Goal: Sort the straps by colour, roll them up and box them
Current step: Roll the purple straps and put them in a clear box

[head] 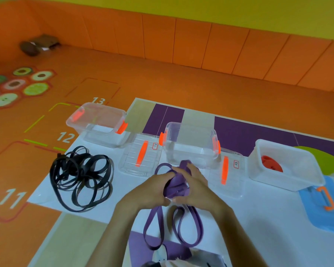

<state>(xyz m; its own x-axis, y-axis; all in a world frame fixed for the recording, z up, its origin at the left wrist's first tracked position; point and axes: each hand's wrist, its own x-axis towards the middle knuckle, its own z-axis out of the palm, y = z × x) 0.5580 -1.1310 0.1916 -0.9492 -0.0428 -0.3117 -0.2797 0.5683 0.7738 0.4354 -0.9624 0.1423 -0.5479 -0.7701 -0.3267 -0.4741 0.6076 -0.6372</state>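
Note:
A bunch of purple straps (176, 186) is gathered between both hands at the middle of the mat. My left hand (152, 189) grips the bunch from the left and my right hand (193, 184) grips it from the right. Two long purple loops (154, 228) hang down toward me onto the mat. A tangled pile of black straps (81, 176) lies to the left. Two clear boxes with orange clips stand behind, one at the left (102, 125) and one at the middle (191, 145), both showing nothing inside. A white box (289, 180) at the right holds a rolled red-orange strap (271, 164).
Two clear lids with orange handles lie flat, one lid (141, 155) between the clear boxes and one lid (228, 174) right of the middle box. A blue lid (322, 207) with an orange handle lies at the far right. The orange floor surrounds the mat.

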